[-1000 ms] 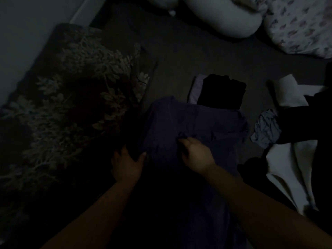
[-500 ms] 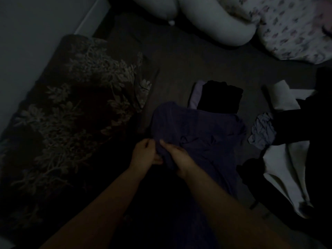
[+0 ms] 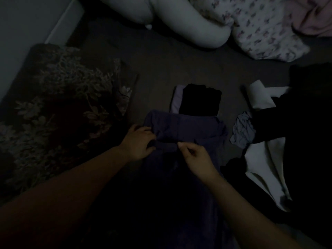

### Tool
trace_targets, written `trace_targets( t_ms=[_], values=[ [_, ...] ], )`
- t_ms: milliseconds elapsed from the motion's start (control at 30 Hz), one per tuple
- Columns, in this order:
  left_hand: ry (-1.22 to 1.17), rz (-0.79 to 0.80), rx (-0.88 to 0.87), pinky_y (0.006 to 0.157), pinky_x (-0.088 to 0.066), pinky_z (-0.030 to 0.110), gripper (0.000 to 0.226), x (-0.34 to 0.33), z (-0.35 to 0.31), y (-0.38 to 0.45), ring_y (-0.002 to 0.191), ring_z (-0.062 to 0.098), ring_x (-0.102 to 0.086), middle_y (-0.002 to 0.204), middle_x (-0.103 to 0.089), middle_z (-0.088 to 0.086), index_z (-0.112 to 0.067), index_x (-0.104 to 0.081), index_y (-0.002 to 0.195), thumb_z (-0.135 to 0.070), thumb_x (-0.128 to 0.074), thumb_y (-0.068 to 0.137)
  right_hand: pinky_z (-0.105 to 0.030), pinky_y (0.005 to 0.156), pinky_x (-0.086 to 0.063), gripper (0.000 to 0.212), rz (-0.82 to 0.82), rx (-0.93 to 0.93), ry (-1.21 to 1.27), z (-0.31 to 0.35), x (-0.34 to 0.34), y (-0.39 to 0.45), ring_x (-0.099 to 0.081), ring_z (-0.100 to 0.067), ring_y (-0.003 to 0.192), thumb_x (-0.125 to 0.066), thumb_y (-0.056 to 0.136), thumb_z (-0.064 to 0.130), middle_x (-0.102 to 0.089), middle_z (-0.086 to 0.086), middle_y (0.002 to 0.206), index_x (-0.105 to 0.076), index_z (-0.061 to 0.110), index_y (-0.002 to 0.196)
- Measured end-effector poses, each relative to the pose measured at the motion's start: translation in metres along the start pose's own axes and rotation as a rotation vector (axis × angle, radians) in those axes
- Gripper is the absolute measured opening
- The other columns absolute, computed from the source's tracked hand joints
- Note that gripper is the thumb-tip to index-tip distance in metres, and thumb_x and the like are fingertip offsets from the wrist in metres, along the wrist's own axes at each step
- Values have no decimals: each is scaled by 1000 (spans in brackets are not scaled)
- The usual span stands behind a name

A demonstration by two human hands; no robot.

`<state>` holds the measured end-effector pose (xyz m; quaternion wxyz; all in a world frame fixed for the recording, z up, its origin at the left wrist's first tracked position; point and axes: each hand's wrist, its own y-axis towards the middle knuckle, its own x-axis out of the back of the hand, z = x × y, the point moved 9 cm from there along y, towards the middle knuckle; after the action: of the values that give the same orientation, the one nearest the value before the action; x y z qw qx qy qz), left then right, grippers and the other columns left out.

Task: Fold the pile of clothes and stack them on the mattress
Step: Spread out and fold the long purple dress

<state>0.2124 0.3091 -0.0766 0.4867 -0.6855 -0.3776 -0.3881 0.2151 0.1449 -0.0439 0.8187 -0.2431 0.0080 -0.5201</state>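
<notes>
A dim view looks down over a person's two bare forearms onto a dark mattress (image 3: 161, 56). A dark purple garment (image 3: 186, 128) lies spread on the mattress directly in front of the person, its far edge rolled or folded back toward them. The left hand (image 3: 138, 142) grips the left end of that fold, fingers curled around the cloth. The right hand (image 3: 195, 159) sits just right of it, thumb and forefinger pinched together at the edge of the fold; the light is too low to be sure how much cloth is between them. Just beyond the purple garment lies a small stack of folded clothes: a black folded piece (image 3: 200, 99) on top of a pale lilac one (image 3: 177, 99). To the right lies the unfolded pile: a crumpled pale blue item (image 3: 242, 130), a white garment (image 3: 264, 162) and dark clothing (image 3: 296, 123) draped over it. A dark blanket with a pale leaf pattern (image 3: 62, 97) fills the left side, touching the purple garment's left edge. At the top lie a long white bolster pillow (image 3: 188, 24), a floral-printed pillow (image 3: 265, 35) and a pink cloth (image 3: 312, 17) in the corner. A pale wall (image 3: 27, 24) runs along the upper left. No writing or labels can be read.
</notes>
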Motion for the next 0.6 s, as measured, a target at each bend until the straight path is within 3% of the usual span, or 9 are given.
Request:
trace_targets(
  t_ms=[67, 200, 300, 400, 500, 600],
  values=[
    [-35, -24, -22, 109, -15, 36, 79, 9, -2, 9, 122, 19, -50, 120, -61, 4, -20, -57, 118, -53, -8, 67, -7, 74, -43, 25, -52, 6, 74, 0, 15, 0, -60, 4, 81, -49, 97, 27, -69, 10, 87, -70, 18, 86],
    [-3, 69, -93, 99, -23, 28, 91, 7, -5, 26, 116, 16, -53, 123, -60, -2, -24, -55, 123, -50, 3, 58, -7, 73, -44, 26, -126, 45, 98, -1, 41, 9, -60, 7, 77, -48, 98, 20, -68, 11, 84, -69, 15, 84],
    [40, -7, -130, 89, -28, 32, 83, 17, -3, 39, 104, 19, -60, 115, -65, -1, -22, -60, 112, -51, 2, 65, -6, 69, -45, 21, -231, -3, 105, -13, 65, 20, -59, 10, 71, -53, 95, 18, -67, 11, 80, -69, 11, 84],
    [167, 21, -135, 88, -25, 33, 73, 19, 3, 49, 103, 19, -57, 104, -67, -4, -28, -59, 90, -59, 2, 67, -17, 78, -51, 14, -281, -110, 145, -36, 85, 32, -63, -4, 80, -61, 91, 20, -70, 4, 86, -72, 13, 86],
    [266, 73, -22, 98, -24, 36, 82, 14, 19, 63, 117, 19, -47, 118, -61, -5, -29, -61, 110, -71, -1, 74, -20, 77, -49, 11, -338, -165, 49, -58, 102, 54, -60, -6, 79, -62, 90, 16, -68, -5, 94, -71, 10, 90],
    [364, 61, 130, 104, -22, 39, 47, 12, 30, 76, 127, 25, -36, 132, -50, 4, -23, -52, 125, -50, -29, 95, -28, 83, -49, 9, -406, -185, -51, -77, 111, 71, -59, -13, 86, -63, 89, 12, -68, -9, 97, -69, 5, 90]
  ],
)
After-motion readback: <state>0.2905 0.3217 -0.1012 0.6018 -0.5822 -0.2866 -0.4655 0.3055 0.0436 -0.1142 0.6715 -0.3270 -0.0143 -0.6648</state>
